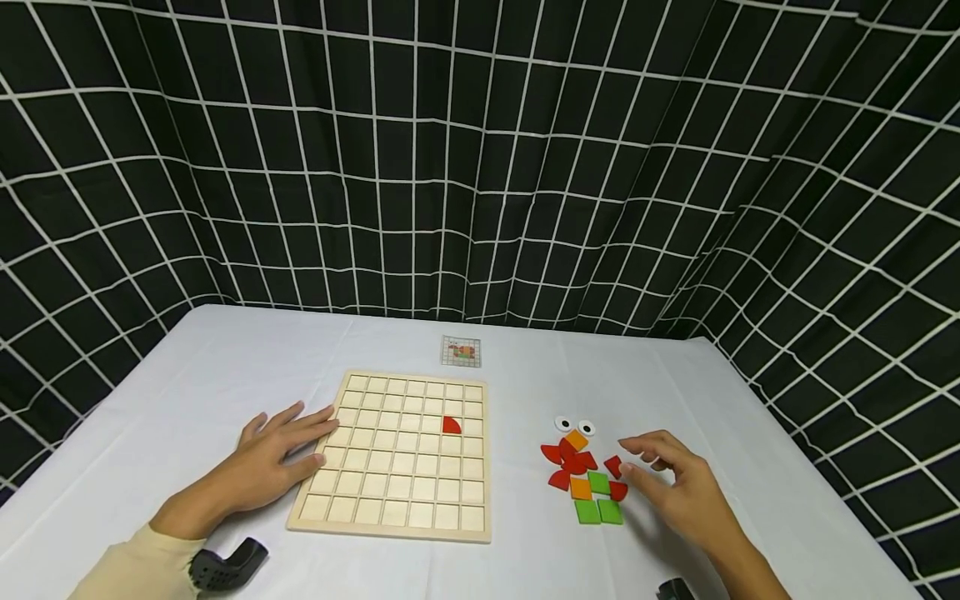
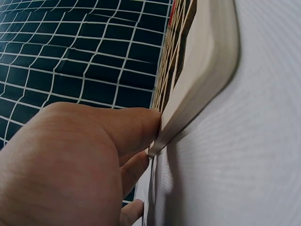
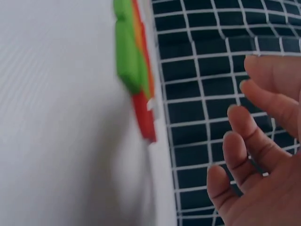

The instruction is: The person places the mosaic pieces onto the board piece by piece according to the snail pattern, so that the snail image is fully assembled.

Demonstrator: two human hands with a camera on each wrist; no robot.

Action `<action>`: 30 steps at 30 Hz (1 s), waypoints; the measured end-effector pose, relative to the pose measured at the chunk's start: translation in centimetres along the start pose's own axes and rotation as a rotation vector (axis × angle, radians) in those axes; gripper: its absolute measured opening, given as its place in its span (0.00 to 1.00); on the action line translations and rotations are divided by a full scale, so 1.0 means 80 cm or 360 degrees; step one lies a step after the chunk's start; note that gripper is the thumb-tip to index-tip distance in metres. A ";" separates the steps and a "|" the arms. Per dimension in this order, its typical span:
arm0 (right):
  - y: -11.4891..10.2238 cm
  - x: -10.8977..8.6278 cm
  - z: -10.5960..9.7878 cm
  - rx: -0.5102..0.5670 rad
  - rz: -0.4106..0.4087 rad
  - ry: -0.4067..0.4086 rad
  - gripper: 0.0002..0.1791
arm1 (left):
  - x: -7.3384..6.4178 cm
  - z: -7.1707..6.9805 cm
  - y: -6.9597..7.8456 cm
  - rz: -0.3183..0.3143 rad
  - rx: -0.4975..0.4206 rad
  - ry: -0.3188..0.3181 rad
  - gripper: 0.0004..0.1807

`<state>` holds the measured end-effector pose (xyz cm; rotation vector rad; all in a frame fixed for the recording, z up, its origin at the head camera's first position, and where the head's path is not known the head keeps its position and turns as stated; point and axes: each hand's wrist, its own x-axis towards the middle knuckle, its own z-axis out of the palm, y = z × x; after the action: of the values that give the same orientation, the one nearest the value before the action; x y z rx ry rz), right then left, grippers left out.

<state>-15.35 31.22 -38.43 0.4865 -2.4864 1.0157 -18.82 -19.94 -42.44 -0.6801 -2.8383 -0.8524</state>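
A wooden grid board (image 1: 397,467) lies on the table, with one red quarter-circle piece (image 1: 451,425) in a cell toward its upper right. My left hand (image 1: 273,458) rests on the table at the board's left edge, fingers extended, thumb and fingertips right at the rim. In the left wrist view the thumb (image 2: 136,125) meets the board's wooden side (image 2: 202,80). To the right, my right hand (image 1: 675,483) hovers beside a pile of loose pieces, fingers spread and slightly bent, nothing between them. Nearest to it are a small red piece (image 1: 613,466) and a red rounded piece (image 1: 618,491).
The pile also has green squares (image 1: 588,512), an orange square (image 1: 581,488), overlapping red pieces (image 1: 573,463) and two white eye discs (image 1: 564,424). A small picture card (image 1: 461,351) lies beyond the board. A black gridded curtain (image 1: 450,167) surrounds the white table (image 1: 247,350).
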 end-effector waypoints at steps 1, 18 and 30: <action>0.003 -0.002 0.000 0.0007 0.0006 -0.0014 0.15 | 0.000 0.001 0.000 0.0004 -0.0007 -0.0001 0.24; 0.039 -0.016 0.011 -0.0171 0.0187 -0.0343 0.13 | 0.000 -0.003 -0.001 0.0015 0.0022 0.0000 0.25; 0.038 -0.016 0.007 -0.0360 0.0200 -0.0352 0.14 | 0.000 -0.001 0.000 -0.0007 -0.0007 -0.0008 0.25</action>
<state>-15.80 33.07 -41.18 0.3938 -2.8172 0.7452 -18.81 -20.03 -42.36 -0.6774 -2.8441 -0.8592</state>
